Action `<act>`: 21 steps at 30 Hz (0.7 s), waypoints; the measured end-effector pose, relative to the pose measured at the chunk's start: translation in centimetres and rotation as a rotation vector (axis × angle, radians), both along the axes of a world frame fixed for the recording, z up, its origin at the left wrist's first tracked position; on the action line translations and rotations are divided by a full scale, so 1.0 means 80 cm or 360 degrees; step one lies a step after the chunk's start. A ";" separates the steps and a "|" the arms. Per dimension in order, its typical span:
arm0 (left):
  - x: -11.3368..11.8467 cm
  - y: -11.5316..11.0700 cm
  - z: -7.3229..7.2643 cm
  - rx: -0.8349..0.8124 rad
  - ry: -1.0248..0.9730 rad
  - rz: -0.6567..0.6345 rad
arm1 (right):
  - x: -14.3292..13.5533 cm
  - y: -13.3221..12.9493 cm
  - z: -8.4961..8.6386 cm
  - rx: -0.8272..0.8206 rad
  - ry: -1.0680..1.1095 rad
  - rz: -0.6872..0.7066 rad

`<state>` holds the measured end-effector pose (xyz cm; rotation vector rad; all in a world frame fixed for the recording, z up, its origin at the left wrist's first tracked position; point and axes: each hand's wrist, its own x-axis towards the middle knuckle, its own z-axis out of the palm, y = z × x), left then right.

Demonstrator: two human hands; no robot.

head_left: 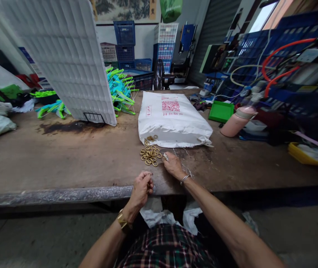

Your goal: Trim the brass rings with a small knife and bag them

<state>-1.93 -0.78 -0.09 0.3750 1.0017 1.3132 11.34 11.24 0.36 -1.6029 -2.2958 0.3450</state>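
A loose pile of brass-coloured rings (150,154) lies on the wooden table in front of a white printed sack (175,119). A few of the rings rest against the sack's near edge. Just right of the pile, my right hand (173,164) is low over the table with its fingers closed together. Something small and white shows at its fingertips, too small to name. My left hand (142,188) is closed in a pinch at the table's front edge, nearer to me than the rings. Whatever its fingers hold is hidden.
A tall white ribbed panel (72,63) stands at the left, with green and blue plastic hangers (121,89) behind it. To the right are a green tray (221,111), a pink bottle (237,122) and a yellow tray (309,154). Stacked crates (125,44) stand at the back.
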 end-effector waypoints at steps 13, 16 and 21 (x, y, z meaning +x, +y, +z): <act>0.008 0.005 -0.033 -0.0011 0.0157 -0.0055 | -0.030 0.021 -0.006 -0.0005 -0.0335 -0.0176; 0.012 0.016 -0.051 -0.0018 0.0083 -0.0011 | -0.025 0.025 -0.014 0.0026 -0.0280 -0.0156; 0.015 0.025 -0.075 -0.0033 0.0027 0.0036 | -0.006 0.020 -0.026 0.0022 0.0022 0.0007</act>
